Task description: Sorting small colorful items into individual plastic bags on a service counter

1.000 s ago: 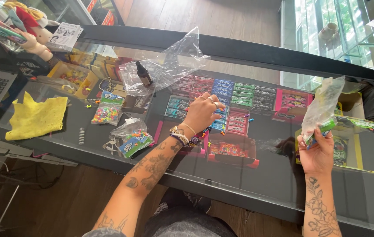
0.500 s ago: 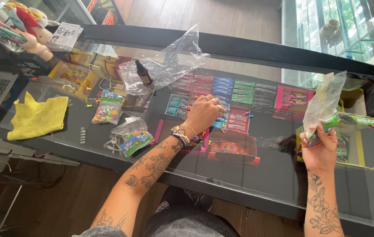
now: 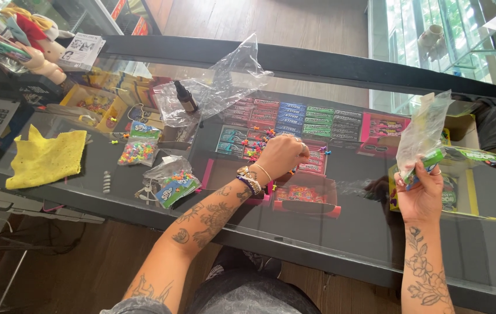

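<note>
The left hand [image 3: 283, 156] lies knuckles up on the glass tabletop [image 3: 347, 232], fingers curled over a scatter of small coloured beads [image 3: 258, 146]; whether it pinches any I cannot tell, since the fingertips are hidden under the hand. The right hand [image 3: 419, 189] is raised off the glass at the right, closed around the neck of a clear bag [image 3: 423, 131] with a green header, thumb and fingers pinching it so that the bag stands up above the fist. To do the gathering well, the left hand should probably sweep the loose beads into one tight cluster before lifting, because they roll easily on glass and some sit close to the hand's far side. The bag's mouth seems to need opening and bringing nearer; it is well apart from the beads now. Left of the beads lie two filled bead packets [image 3: 171, 185], a crumpled plastic sheet [image 3: 225, 87] with a dark dropper bottle [image 3: 186, 97], and a yellow cloth [image 3: 47, 157].
</note>
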